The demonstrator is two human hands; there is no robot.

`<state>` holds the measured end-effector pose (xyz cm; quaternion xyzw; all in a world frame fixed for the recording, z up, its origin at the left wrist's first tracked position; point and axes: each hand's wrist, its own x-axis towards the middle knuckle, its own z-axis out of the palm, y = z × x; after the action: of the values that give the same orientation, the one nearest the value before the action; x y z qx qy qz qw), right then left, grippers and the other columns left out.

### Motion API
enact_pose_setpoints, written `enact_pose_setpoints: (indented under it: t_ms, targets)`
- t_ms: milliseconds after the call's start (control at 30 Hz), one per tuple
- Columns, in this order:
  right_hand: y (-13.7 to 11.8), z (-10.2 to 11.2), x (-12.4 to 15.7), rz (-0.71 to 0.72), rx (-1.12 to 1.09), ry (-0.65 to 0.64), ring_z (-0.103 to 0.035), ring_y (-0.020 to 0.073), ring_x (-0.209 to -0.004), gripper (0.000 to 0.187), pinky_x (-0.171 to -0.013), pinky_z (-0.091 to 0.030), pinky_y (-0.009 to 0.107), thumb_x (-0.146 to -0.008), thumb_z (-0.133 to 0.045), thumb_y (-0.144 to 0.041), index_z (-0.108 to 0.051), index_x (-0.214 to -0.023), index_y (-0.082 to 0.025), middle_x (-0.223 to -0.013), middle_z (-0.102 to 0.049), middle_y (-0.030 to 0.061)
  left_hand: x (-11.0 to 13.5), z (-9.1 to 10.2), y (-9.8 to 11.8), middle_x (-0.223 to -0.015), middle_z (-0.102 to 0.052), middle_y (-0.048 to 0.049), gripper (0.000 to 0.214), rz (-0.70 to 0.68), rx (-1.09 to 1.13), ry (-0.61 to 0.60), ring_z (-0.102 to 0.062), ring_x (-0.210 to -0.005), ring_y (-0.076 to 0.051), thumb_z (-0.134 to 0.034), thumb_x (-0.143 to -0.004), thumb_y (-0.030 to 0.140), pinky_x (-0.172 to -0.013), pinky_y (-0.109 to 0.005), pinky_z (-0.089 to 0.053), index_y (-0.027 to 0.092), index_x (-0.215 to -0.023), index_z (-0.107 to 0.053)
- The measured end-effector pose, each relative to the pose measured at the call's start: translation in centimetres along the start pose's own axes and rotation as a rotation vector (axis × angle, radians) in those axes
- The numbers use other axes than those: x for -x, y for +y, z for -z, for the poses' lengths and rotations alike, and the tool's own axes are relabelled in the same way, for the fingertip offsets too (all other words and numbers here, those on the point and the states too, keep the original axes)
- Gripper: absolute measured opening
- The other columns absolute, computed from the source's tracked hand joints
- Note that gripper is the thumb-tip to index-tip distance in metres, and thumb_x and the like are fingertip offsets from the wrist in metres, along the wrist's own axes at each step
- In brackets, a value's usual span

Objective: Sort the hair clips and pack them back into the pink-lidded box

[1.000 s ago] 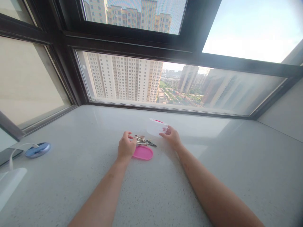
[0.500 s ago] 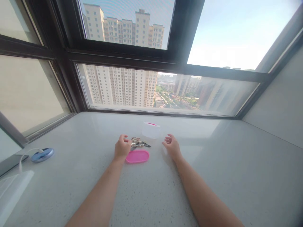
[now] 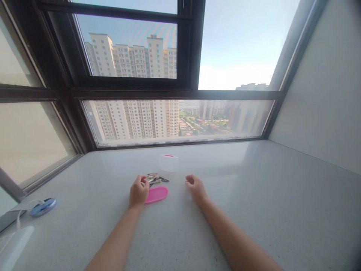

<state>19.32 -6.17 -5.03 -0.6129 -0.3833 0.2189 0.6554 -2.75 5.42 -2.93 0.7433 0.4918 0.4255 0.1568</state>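
My left hand (image 3: 139, 192) rests at the left end of a pink oval lid-like tray (image 3: 157, 194), overlapping that end from this angle. Its fingers are loosely curled and apart, with nothing visible in them. Just beyond the tray lies a small pile of metal tools (image 3: 156, 180), silver and black, which look like nail clippers. Farther back stands a translucent white oval container (image 3: 168, 164) with pink showing at its top. To the right of the pile, my right hand (image 3: 196, 188) hovers or rests over the counter, fingers bent and slightly apart, holding nothing I can see.
Both arms reach across a pale speckled counter (image 3: 254, 210). At the far left are a round blue device (image 3: 43, 207) with a white cable, a dark flat object (image 3: 11, 219) and a white box-shaped item (image 3: 17, 246). A dark window frame (image 3: 175, 95) and a wall close off the back.
The camera view has tilted up and turned, shifting the whole scene. The pink tray lies more slanted. My right hand's fingers have drawn closer together; the metal pile looks the same.
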Motion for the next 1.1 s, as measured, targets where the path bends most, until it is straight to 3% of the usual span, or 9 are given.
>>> enact_pose_setpoints:
  t_ms: [100,300,400,567,700,800,1000,1100]
  targets:
    - [0.1,1.2,0.3,-0.098,-0.16,-0.023,-0.055,0.0153,-0.061,0.012,-0.054,-0.041,0.026,-0.068,-0.055,-0.027,-0.06,-0.075,-0.018,-0.073,-0.062,0.0042,0.6,0.2,0.6,-0.071,-0.06,-0.0005,0.01,-0.074,0.033,-0.004,-0.058,-0.061,-0.016,-0.047,-0.074,0.023,-0.062,-0.025,-0.045,0.022,-0.083,-0.05]
    - [-0.1,1.5,0.0,-0.234,-0.391,-0.151,-0.051,0.01,-0.052,0.017,-0.045,-0.035,0.021,-0.063,-0.065,-0.031,-0.059,-0.068,-0.015,-0.07,-0.063,0.0046,1.2,-0.1,3.3,-0.087,-0.061,-0.0032,0.015,-0.224,0.096,-0.058,-0.058,-0.075,-0.017,-0.047,-0.077,0.026,-0.077,-0.028,-0.045,0.021,-0.09,-0.053]
    - [-0.2,1.2,-0.6,-0.279,-0.448,-0.164,-0.051,0.0089,-0.052,0.018,-0.045,-0.035,0.02,-0.062,-0.066,-0.03,-0.059,-0.067,-0.015,-0.068,-0.062,0.0034,1.8,-0.4,5.2,-0.087,-0.061,-0.0052,0.011,-0.424,0.125,-0.108,-0.057,-0.076,-0.018,-0.046,-0.078,0.024,-0.08,-0.031,-0.044,0.02,-0.085,-0.053]
    - [-0.3,0.9,-0.7,-0.285,-0.494,-0.178,-0.05,0.0075,-0.049,0.017,-0.043,-0.032,0.019,-0.061,-0.067,-0.028,-0.06,-0.066,-0.014,-0.065,-0.063,0.0031,2.6,-1.0,6.2,-0.084,-0.061,-0.0051,0.012,-0.561,0.022,-0.313,-0.056,-0.082,-0.02,-0.049,-0.077,0.022,-0.078,-0.034,-0.044,0.02,-0.087,-0.054]
    - [-0.2,0.4,-0.7,-0.267,-0.451,-0.192,-0.048,0.0074,-0.043,0.015,-0.039,-0.028,0.019,-0.061,-0.067,-0.027,-0.06,-0.062,-0.013,-0.058,-0.062,0.002,2.2,-0.6,4.6,-0.093,-0.061,-0.0072,0.019,-0.519,-0.055,-0.265,-0.055,-0.092,-0.024,-0.05,-0.075,0.02,-0.083,-0.038,-0.042,0.021,-0.094,-0.054]
    - [-0.3,0.5,-1.2,-0.301,-0.538,-0.174,-0.047,0.0068,-0.042,0.014,-0.038,-0.027,0.018,-0.061,-0.067,-0.025,-0.059,-0.062,-0.014,-0.059,-0.062,0.0017,1.9,-0.1,4.0,-0.09,-0.06,-0.0073,0.016,-0.507,-0.02,-0.254,-0.056,-0.089,-0.023,-0.049,-0.077,0.021,-0.081,-0.037,-0.044,0.021,-0.092,-0.053]
    - [-0.4,1.2,-1.9,-0.386,-0.712,-0.13,-0.048,0.0064,-0.043,0.015,-0.039,-0.028,0.017,-0.059,-0.069,-0.022,-0.057,-0.063,-0.014,-0.062,-0.062,0.0026,2.8,0.0,7.3,-0.071,-0.059,-0.0036,0.006,-0.611,0.143,-0.431,-0.056,-0.068,-0.018,-0.048,-0.08,0.024,-0.065,-0.031,-0.046,0.023,-0.078,-0.054]
    - [-0.3,1.2,-1.9,-0.377,-0.712,-0.14,-0.048,0.0065,-0.044,0.016,-0.039,-0.029,0.017,-0.059,-0.07,-0.023,-0.057,-0.063,-0.014,-0.062,-0.062,0.0028,4.7,0.3,8.0,-0.056,-0.054,0.0015,0.008,-0.517,0.296,-0.492,-0.051,-0.051,-0.014,-0.051,-0.079,0.026,-0.05,-0.026,-0.045,0.025,-0.086,-0.054]
